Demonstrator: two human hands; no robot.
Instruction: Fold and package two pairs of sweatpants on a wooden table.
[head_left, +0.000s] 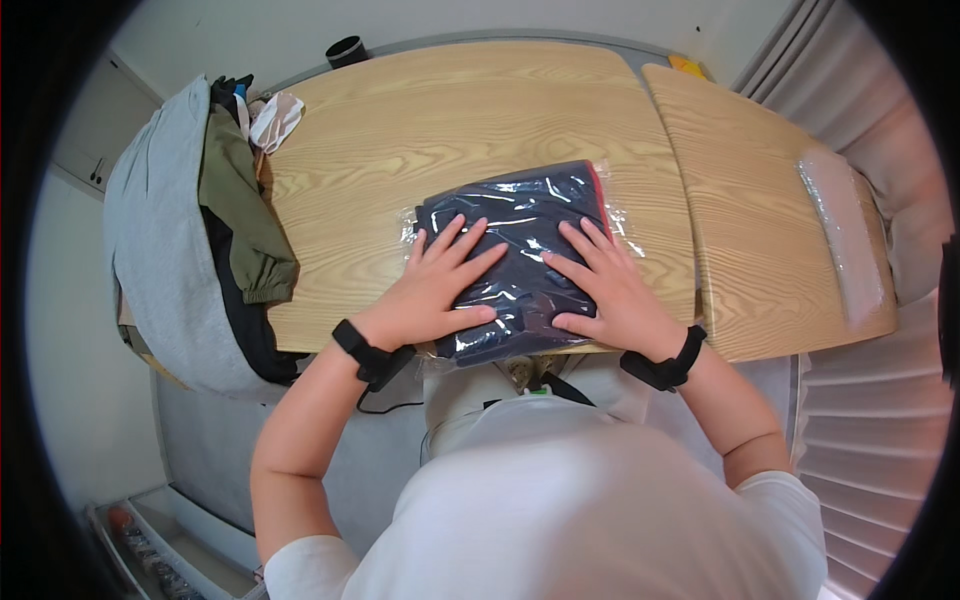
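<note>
A folded dark navy garment (517, 199) lies inside a clear plastic bag (621, 221) at the front edge of the wooden table (465, 105). Red trim shows along the garment's right side. My left hand (439, 281) rests flat on the left part of the bag, fingers spread. On the right part lies my right hand (604, 285), also flat with its fingers apart. Neither hand grips the package. Light glints off the wrinkled plastic between them. Both wrists wear black straps with small devices.
Piled clothes, among them a grey garment (169, 247) and an olive-green one (240, 202), hang over the table's left end. A patterned cloth (277, 124) lies beside them. A second table (757, 225) on the right bears a stack of clear plastic bags (844, 232). Bins (180, 540) stand lower left.
</note>
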